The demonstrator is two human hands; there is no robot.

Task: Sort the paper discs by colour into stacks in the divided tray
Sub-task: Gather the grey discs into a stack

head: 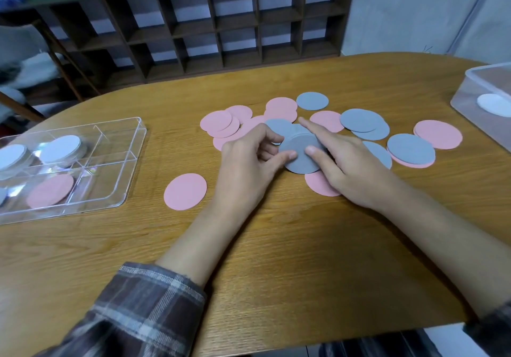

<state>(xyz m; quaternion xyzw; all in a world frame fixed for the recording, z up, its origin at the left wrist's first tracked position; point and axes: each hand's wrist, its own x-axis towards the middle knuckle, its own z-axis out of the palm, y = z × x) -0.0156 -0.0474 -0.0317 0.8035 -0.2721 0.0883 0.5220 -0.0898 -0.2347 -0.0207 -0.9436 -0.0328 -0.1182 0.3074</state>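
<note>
The left hand (249, 160) grips a stack of grey discs (300, 152) from its left side, with the fingers curled round the far rim and the thumb on the top disc. The right hand (343, 166) pinches the same stack from the right, its thumb pressing on the top face and its index finger stretched along the far rim. The stack is just above the wooden table (276, 246), about midway between the left and right edges. It partly covers a half-hidden pink disc (318, 186) that lies under the right hand.

Behind the hands, loose pink discs (221, 124) overlap in a cluster toward the far edge. Loose grey discs (359, 120) lie mixed with more pink ones toward the right edge. A lone pink disc (185, 191) lies apart, left of the left hand.

The clear divided tray (135, 163) stands by the left edge. Its far compartments hold stacks of white discs (60, 149), and a near compartment holds a pink stack (51, 190). A clear plastic box (475, 80) at the right edge holds one white disc (495, 104). A plaid sleeve (143, 309) covers the left forearm near the front edge, and a dark cubby shelf (221, 25) stands beyond the far edge.
</note>
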